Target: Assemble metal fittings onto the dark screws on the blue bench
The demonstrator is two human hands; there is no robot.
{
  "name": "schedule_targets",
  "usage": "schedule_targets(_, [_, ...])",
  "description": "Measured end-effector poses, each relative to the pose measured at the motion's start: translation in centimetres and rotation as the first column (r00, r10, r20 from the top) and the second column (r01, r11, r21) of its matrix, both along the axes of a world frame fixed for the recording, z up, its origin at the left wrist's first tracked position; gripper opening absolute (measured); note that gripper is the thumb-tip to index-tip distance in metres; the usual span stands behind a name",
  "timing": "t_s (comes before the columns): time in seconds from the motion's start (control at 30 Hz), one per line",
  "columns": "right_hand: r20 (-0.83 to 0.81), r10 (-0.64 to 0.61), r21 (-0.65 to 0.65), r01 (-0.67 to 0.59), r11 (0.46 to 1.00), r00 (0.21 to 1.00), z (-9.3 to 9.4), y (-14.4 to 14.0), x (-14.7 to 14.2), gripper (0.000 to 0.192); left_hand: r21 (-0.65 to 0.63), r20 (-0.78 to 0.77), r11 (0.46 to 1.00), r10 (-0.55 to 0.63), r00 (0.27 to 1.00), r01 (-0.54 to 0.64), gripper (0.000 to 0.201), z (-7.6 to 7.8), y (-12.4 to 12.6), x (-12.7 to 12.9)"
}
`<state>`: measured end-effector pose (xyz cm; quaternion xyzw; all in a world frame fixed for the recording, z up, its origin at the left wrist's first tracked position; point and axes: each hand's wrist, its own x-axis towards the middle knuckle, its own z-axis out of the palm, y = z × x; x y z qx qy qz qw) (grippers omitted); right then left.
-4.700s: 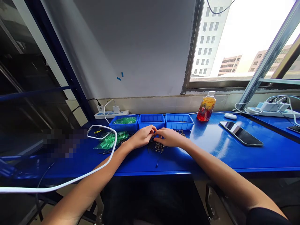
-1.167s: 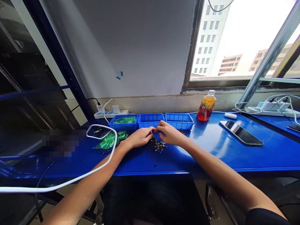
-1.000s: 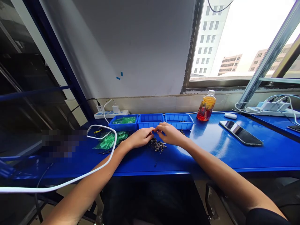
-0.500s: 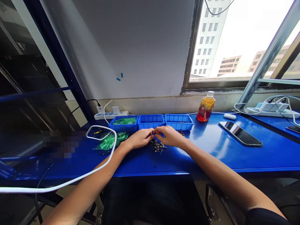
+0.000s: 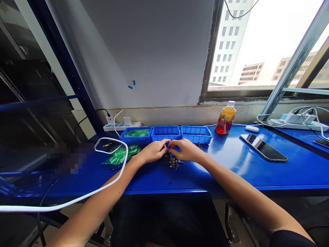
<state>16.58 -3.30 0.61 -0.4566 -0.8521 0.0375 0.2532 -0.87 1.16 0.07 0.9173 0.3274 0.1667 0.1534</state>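
Note:
My left hand point(image 5: 155, 151) and my right hand point(image 5: 185, 150) meet fingertip to fingertip over a heap of small dark metal parts point(image 5: 173, 161). Both have fingers bent into a pinch; whatever sits between them is too small to make out. Behind the hands stand a middle blue bin point(image 5: 166, 131) and a right blue bin point(image 5: 196, 139), the latter with a few small dark pieces inside. Left of my left hand lies a green plastic bag point(image 5: 123, 155). A left blue bin point(image 5: 135, 139) holds more green plastic.
A white cable point(image 5: 113, 183) loops over my left forearm. Toward the right are a drink bottle point(image 5: 226, 118), a white case point(image 5: 252, 128) and a phone point(image 5: 264, 148). Power strips point(image 5: 120, 126) lie along the back wall. One loose part point(image 5: 170, 181) lies near the front edge.
Both hands stay over the heap, with only slight shifts of the fingers. The fingertips are a little further apart on the right hand. Nothing else has visibly moved.

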Motion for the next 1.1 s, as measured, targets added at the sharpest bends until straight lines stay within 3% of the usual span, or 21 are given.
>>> schedule_targets(0.37, [-0.007,0.064,0.012,-0.064,0.998,0.998,0.12,-0.04,-0.11,0.016,-0.005,-0.025,0.998,0.060,0.998,-0.060,0.048,0.35,-0.29,0.07])
schedule_targets(1.1, [-0.006,0.023,0.042,-0.022,0.999,1.000,-0.33,0.25,0.00,0.019,-0.023,0.006,0.999,0.026,1.000,-0.026,0.045,0.34,-0.33,0.04])
